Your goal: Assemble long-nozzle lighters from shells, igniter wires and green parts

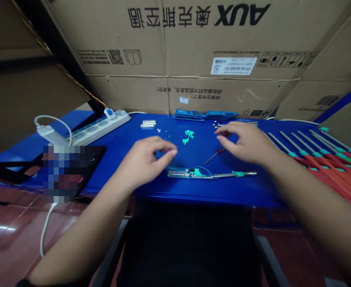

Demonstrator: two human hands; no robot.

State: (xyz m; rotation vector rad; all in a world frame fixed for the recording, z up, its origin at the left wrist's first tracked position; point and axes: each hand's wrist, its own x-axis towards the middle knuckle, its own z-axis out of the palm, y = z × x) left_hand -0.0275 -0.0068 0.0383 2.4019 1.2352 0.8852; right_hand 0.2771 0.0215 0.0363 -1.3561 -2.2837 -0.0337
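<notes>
My left hand [147,159] hovers over the table, its fingers loosely curled and the thumb close to the fingertips, with nothing visible between them. Just to its right lies a long-necked lighter half [205,174], with a clear fuel tank, a blue wire, a green trigger and a metal tube. My right hand [243,139] is open, thumb and index finger apart, beside small white-and-black parts [216,124] that the fingers partly hide. Below that hand rests a thin screwdriver [213,156] with a red section; its other end is hidden.
Green trigger pieces [188,136], silvery cylinders [148,124] and blue shells [205,115] lie farther back. Several red-and-green long lighters [328,167] are at right. A power strip [99,128] and a dark device [93,163] are at left. Cardboard [175,52] walls the back.
</notes>
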